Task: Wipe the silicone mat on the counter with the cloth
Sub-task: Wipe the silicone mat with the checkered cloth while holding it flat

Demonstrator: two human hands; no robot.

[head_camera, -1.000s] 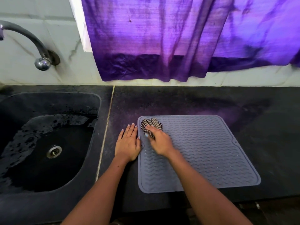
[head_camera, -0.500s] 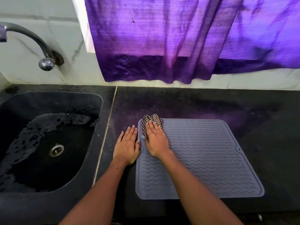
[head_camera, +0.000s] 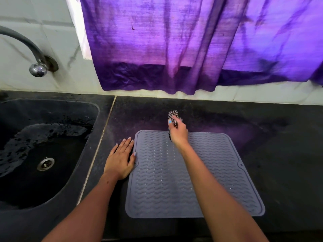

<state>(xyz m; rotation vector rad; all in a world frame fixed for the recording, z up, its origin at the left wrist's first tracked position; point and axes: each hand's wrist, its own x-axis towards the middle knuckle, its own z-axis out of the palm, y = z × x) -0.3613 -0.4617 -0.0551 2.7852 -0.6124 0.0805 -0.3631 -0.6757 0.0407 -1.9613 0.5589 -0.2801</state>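
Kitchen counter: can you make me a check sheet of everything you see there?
Surface: dark stone counter, speckled, bare around the mat.
Job's things: grey silicone mat lying flat; checkered cloth bunched up at the mat's far edge.
Clutter: nothing seen.
Grips: right hand closed around the cloth; left hand flat on the counter, thumb at the mat's left edge.
Cables: nothing seen.
Surroundings: wet black sink with drain on the left, tap on the tiled wall, purple curtain hanging behind.
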